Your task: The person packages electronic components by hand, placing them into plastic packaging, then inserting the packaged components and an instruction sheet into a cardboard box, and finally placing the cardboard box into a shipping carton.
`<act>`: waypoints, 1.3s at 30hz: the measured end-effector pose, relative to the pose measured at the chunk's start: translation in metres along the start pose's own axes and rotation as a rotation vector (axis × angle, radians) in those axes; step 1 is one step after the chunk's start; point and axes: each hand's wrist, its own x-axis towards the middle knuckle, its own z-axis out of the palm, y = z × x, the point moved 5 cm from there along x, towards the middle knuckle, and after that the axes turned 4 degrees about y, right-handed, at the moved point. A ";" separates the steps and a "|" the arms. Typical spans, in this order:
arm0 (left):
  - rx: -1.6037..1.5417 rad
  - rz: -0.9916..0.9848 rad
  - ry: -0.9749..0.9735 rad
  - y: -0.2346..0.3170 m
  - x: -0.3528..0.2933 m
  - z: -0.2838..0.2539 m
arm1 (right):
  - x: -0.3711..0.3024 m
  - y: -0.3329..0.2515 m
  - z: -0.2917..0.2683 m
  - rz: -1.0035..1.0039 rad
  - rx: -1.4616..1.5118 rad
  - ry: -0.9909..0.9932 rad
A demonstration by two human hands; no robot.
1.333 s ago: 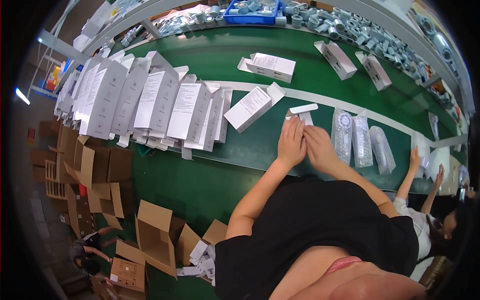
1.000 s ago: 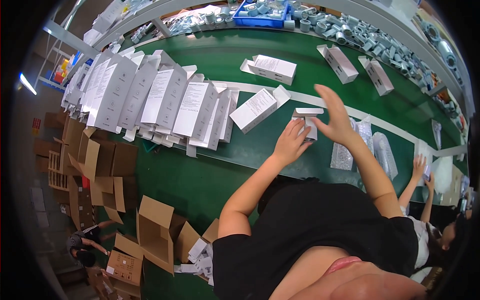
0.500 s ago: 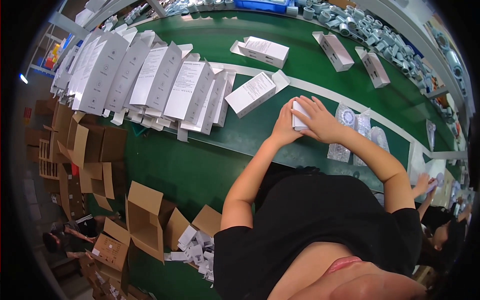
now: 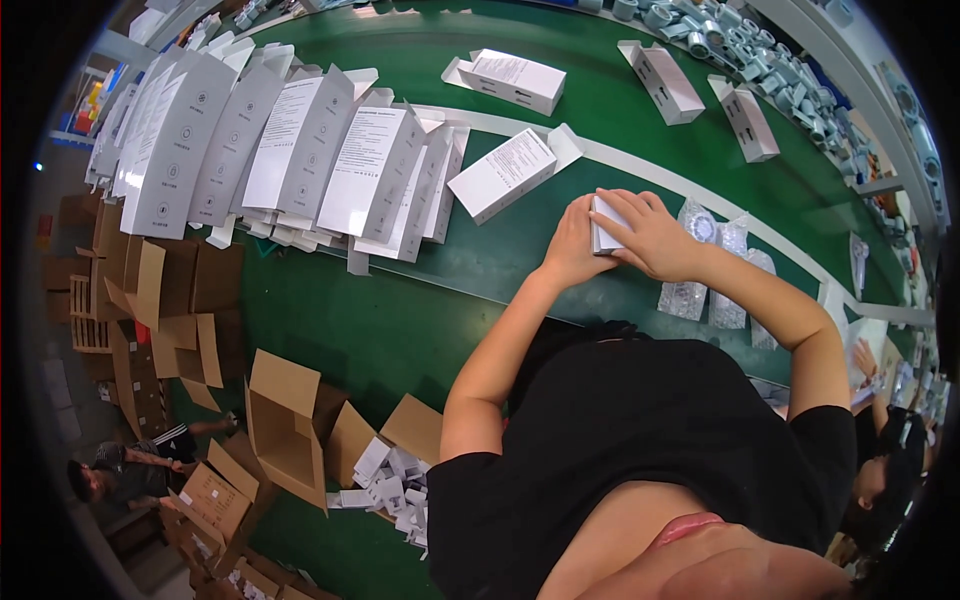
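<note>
Both of my hands wrap around a small white carton (image 4: 608,222) above the green worktop. My left hand (image 4: 575,246) grips its left side, fingers partly hidden behind it. My right hand (image 4: 655,240) closes over its right side and top. Just left of my hands lies another white carton (image 4: 502,175) with a flap standing out at its right end. To the right of my right hand, several bubble-wrapped parts (image 4: 690,260) rest side by side; a round white piece shows inside the nearest one.
Flattened-looking white cartons (image 4: 375,170) stand in a leaning row on the left. Further cartons with raised flaps (image 4: 665,85) lie on the green belt (image 4: 400,50). Grey fittings (image 4: 760,60) pile up at the far right. Open cardboard boxes (image 4: 285,420) stand on the floor; co-workers are at both sides.
The view has shifted slightly. My hands still grip the carton, with its top tilted a little differently. The co-worker at lower left has changed posture.
</note>
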 end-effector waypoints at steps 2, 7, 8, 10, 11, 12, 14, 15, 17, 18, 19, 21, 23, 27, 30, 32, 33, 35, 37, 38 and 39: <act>-0.008 0.000 0.003 -0.002 0.000 0.002 | 0.002 0.003 -0.002 -0.015 0.004 -0.055; 0.009 0.002 -0.013 -0.003 0.001 0.004 | 0.003 -0.002 0.003 0.014 0.017 -0.058; 0.025 0.007 -0.018 -0.002 0.002 0.004 | 0.003 -0.005 0.004 0.032 0.016 -0.030; 0.043 0.018 -0.027 0.002 0.006 0.001 | 0.003 -0.005 0.006 0.055 0.014 0.005; 0.092 0.031 -0.037 0.006 0.007 -0.002 | 0.002 -0.004 0.008 0.044 0.010 -0.019; 0.141 0.048 -0.043 0.009 0.009 -0.006 | 0.002 0.000 0.010 0.032 0.003 -0.041; 0.243 0.083 -0.050 0.017 0.012 -0.015 | 0.003 0.010 0.011 0.004 -0.015 -0.084; 0.340 0.087 -0.104 0.019 0.014 -0.021 | 0.006 0.023 0.008 0.047 0.000 -0.039; 0.452 0.100 -0.145 0.022 0.010 -0.031 | 0.019 0.054 -0.002 0.078 0.004 0.023; 0.368 0.018 -0.042 0.023 0.008 -0.037 | 0.025 0.080 -0.011 0.162 -0.046 0.081; 0.283 -0.065 0.061 0.021 0.007 -0.043 | 0.036 0.106 -0.018 0.246 -0.093 0.141; 0.088 -0.130 0.097 0.035 0.019 -0.041 | 0.059 0.155 -0.025 0.290 -0.242 0.315; 0.035 -0.079 0.036 0.049 0.031 -0.029 | 0.089 0.198 -0.006 0.341 -0.292 0.322; 0.009 0.009 -0.059 0.053 0.042 -0.018 | 0.114 0.269 0.006 0.507 0.085 0.602; 0.014 -0.140 -0.051 0.032 0.038 -0.017 | 0.087 0.333 0.029 0.864 0.190 0.794; 0.011 -0.212 -0.031 0.018 0.037 -0.020 | 0.049 0.357 0.049 1.087 -0.131 0.707; 0.121 -0.177 0.007 0.013 0.043 -0.024 | 0.041 0.356 0.073 1.091 -0.097 0.315; 0.412 -0.121 0.050 0.002 0.057 -0.031 | 0.016 0.345 0.100 1.115 0.014 0.018; 0.708 -0.112 0.054 -0.020 0.069 -0.048 | -0.001 0.323 0.093 1.134 0.103 0.120; 0.818 -0.170 0.001 -0.037 0.069 -0.058 | -0.013 0.304 0.080 1.092 0.212 0.390; 0.917 -0.220 -0.057 -0.048 0.074 -0.067 | -0.030 0.281 0.068 1.046 0.312 0.660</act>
